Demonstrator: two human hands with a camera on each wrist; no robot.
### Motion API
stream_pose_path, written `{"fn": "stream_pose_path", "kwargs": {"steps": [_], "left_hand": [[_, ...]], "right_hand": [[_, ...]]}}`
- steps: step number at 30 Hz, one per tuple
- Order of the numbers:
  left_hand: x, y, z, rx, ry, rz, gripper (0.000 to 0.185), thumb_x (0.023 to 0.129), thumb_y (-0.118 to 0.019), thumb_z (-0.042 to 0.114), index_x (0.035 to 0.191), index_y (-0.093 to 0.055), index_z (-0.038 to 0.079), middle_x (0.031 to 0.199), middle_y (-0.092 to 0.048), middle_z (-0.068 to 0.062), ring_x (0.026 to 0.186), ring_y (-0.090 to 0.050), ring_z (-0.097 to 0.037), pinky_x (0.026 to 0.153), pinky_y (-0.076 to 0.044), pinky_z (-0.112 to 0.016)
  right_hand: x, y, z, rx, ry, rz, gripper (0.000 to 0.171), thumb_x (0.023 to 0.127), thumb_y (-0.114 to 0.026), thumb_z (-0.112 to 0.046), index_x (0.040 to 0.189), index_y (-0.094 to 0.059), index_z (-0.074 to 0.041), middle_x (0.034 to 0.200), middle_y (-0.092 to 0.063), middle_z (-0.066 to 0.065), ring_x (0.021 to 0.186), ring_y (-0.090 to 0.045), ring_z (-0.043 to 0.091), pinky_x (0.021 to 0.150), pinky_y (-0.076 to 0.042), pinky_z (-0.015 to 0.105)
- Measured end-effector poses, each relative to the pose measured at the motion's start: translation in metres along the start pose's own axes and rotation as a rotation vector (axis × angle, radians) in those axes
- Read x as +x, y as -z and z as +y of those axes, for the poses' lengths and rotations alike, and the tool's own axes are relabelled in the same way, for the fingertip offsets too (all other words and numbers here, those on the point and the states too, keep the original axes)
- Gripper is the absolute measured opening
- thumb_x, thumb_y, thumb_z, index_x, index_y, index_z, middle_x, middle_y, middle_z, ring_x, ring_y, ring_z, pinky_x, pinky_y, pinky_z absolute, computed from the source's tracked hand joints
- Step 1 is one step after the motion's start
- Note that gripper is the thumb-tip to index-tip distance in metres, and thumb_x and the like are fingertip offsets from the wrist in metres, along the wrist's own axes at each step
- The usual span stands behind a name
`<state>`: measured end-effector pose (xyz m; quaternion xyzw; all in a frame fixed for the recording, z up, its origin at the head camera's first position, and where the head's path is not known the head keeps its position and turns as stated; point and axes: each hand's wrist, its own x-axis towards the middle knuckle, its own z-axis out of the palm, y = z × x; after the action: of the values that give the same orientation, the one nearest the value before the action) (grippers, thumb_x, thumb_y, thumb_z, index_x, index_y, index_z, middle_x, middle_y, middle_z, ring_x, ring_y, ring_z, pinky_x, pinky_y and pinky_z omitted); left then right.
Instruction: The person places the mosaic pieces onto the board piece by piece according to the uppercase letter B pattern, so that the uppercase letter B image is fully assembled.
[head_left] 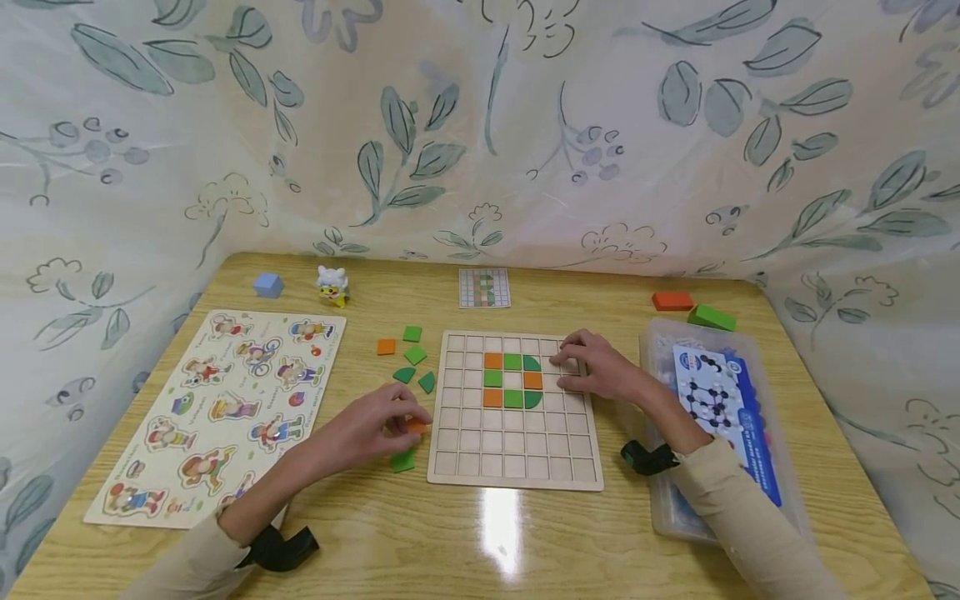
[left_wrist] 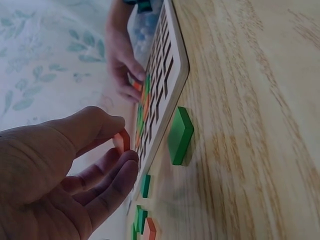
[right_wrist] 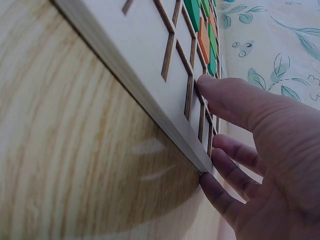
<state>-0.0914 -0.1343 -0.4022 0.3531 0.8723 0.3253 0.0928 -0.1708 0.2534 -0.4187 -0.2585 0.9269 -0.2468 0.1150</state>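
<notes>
My left hand [head_left: 367, 429] pinches an orange square tile [left_wrist: 121, 141] between thumb and fingers, just off the left edge of a wooden grid board [head_left: 514, 465]. Near that hand a green square tile [head_left: 402, 462] lies on the table. Over the board's right side, my right hand [head_left: 603, 367] has loosely bent fingers touching the grid and edge, with nothing gripped. Orange squares [head_left: 492, 398], green squares [head_left: 513, 362] and green quarter-round tiles [head_left: 532, 400] sit in cells around a bare middle cell.
Several loose tiles, among them an orange square [head_left: 386, 347], lie left of the board. A pattern card [head_left: 484, 288] lies behind it. Farther left is a picture puzzle board [head_left: 225, 400], with a figurine [head_left: 332, 286] and blue block [head_left: 267, 285] behind. A plastic box [head_left: 660, 517] stands right.
</notes>
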Motion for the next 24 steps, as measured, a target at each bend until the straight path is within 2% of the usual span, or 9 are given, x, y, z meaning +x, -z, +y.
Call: {"fn": "stream_pose_path", "kwargs": {"steps": [8, 17, 24], "left_hand": [[-0.0017, -0.0024, -0.0033, 0.005, 0.013, 0.005, 0.019, 0.088, -0.069, 0.01, 0.106, -0.072, 0.013, 0.095, -0.058, 0.0, 0.08, -0.055, -0.008, 0.071, -0.05, -0.021], [-0.0021, -0.0058, -0.0073, 0.002, -0.02, 0.015, 0.018, 0.088, -0.068, 0.009, 0.105, -0.073, 0.013, 0.096, -0.059, 0.001, 0.08, -0.055, -0.007, 0.071, -0.05, -0.021], [-0.0024, -0.0066, -0.0088, 0.017, -0.014, 0.015, 0.018, 0.087, -0.069, 0.009, 0.104, -0.073, 0.014, 0.096, -0.059, 0.001, 0.08, -0.056, -0.008, 0.07, -0.05, -0.02]], "right_hand": [[-0.0004, -0.0012, 0.0021, -0.006, 0.004, 0.002, 0.029, 0.086, -0.073, -0.022, 0.114, -0.07, -0.012, 0.125, -0.052, 0.017, 0.115, -0.047, 0.034, 0.094, -0.04, 0.05], [-0.0001, -0.0018, 0.0016, 0.0, 0.008, 0.001, 0.029, 0.087, -0.073, -0.022, 0.114, -0.07, -0.012, 0.125, -0.052, 0.017, 0.115, -0.047, 0.034, 0.093, -0.04, 0.049], [0.001, -0.0024, 0.0033, 0.006, 0.01, 0.002, 0.029, 0.086, -0.073, -0.021, 0.113, -0.07, -0.012, 0.125, -0.052, 0.017, 0.115, -0.047, 0.034, 0.094, -0.04, 0.05]]}}
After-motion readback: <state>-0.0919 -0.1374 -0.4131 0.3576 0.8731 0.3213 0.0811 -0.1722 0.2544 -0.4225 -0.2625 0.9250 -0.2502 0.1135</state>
